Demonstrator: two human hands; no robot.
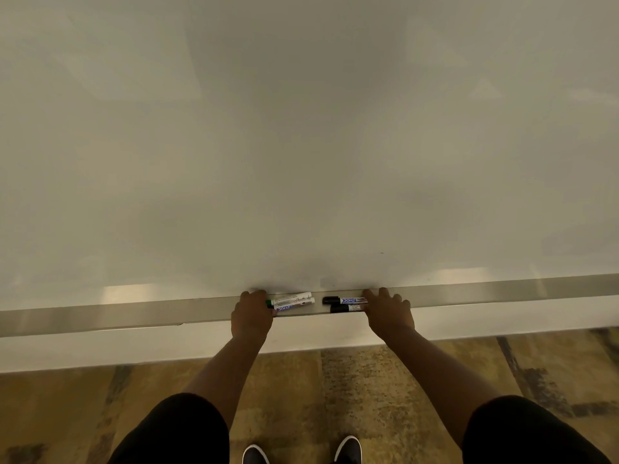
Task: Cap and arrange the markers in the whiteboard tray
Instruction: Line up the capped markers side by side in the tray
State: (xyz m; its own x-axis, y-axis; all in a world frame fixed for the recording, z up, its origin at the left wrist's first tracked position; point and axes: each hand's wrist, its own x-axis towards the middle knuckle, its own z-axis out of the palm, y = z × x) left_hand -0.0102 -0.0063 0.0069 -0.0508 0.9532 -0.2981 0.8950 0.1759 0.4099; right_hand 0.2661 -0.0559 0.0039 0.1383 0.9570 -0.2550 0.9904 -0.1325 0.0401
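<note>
Four markers (318, 303) in tray (134, 316): light, stiff, slick, roll-prone, best pinched mid-barrel; left hand (252, 314) and right hand (388, 313) touch pair ends, grip closure unclear.

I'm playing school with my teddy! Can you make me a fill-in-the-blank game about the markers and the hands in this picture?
1. The tray holds ____ markers in all.
2. The two markers by the right hand have ____ caps.
3. The left hand rests at the end of a marker with a ____ cap.
4. Both pairs of markers lie ____ in the tray, not standing up.

Missing words: four; black; green; flat
</note>
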